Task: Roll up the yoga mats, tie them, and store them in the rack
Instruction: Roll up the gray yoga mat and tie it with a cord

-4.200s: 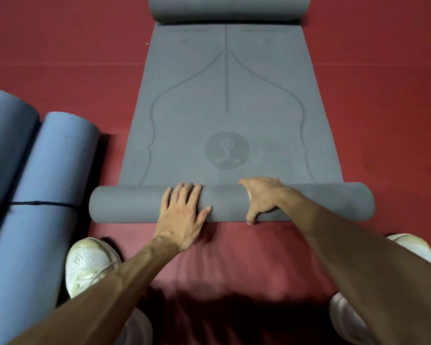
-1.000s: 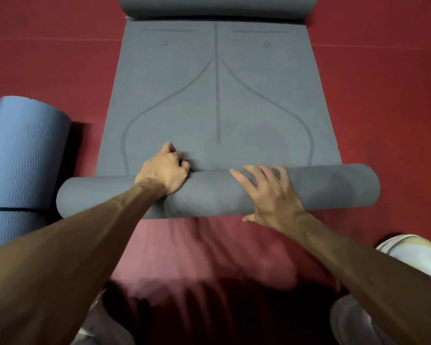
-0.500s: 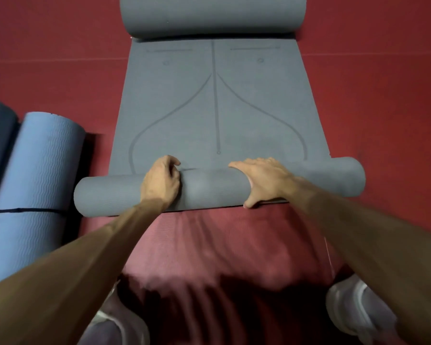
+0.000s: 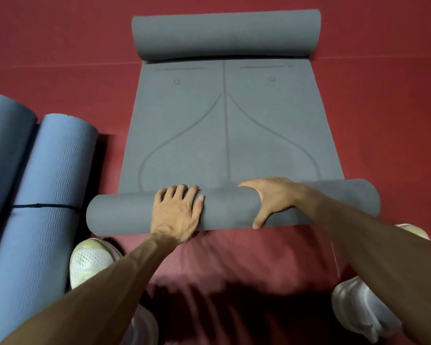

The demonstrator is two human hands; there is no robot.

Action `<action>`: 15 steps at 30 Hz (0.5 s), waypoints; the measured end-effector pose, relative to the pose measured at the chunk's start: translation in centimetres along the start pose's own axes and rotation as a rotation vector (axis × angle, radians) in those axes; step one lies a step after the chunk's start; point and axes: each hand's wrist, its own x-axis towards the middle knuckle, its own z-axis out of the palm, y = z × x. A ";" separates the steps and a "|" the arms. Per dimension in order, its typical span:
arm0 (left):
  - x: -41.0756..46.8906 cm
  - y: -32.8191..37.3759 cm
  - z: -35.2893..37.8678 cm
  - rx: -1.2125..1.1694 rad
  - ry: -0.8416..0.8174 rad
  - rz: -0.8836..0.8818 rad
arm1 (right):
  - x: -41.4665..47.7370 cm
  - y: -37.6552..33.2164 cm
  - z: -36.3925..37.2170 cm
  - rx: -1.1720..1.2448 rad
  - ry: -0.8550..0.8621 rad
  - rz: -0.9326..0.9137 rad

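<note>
I am looking straight down at a grey mat (image 4: 228, 135) lying on the red floor (image 4: 388, 115), its length running away from me; both of its ends are rolled, with a thick roll (image 4: 225, 36) across the far end and a second roll (image 4: 230, 211) across the near end, and the flat stretch between them shows curved lines and a straight centre line; both hands are on the near roll; my left hand (image 4: 177, 214) lies palm down on top of it, left of the middle, its fingers (image 4: 178, 192) spread and bent over the crest and the thumb laid alongside them, pressing and not clasping; my right hand (image 4: 275, 199) sits right of the middle and grips the roll, its fingers reaching over the far side where the roll meets the flat part and its thumb (image 4: 259, 217) hooked down the near side to the floor; the roll lies crosswise, its left end slightly nearer to me than its right; at the left side of the floor, apart from the grey mat, two blue mats (image 4: 52, 185) lie rolled side by side and touching, their length running away from me, and a thin black strap (image 4: 44, 206) goes round them; a white shoe (image 4: 92, 261) stands just near of the roll's left end, beside the blue mats, and another white shoe (image 4: 358, 312) shows at the lower right, partly behind my right forearm.
</note>
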 end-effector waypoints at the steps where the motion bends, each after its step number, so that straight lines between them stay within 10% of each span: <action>1: 0.3 -0.1 0.1 0.013 -0.002 0.006 | -0.1 0.2 0.0 0.004 0.017 -0.003; 9: 3.1 -0.6 -0.8 -0.029 -0.104 -0.017 | -1.4 0.6 2.8 -0.153 0.362 0.042; 15: 7.9 -1.7 -2.4 -0.230 -0.404 -0.069 | -0.9 0.7 5.8 -0.144 0.966 -0.062</action>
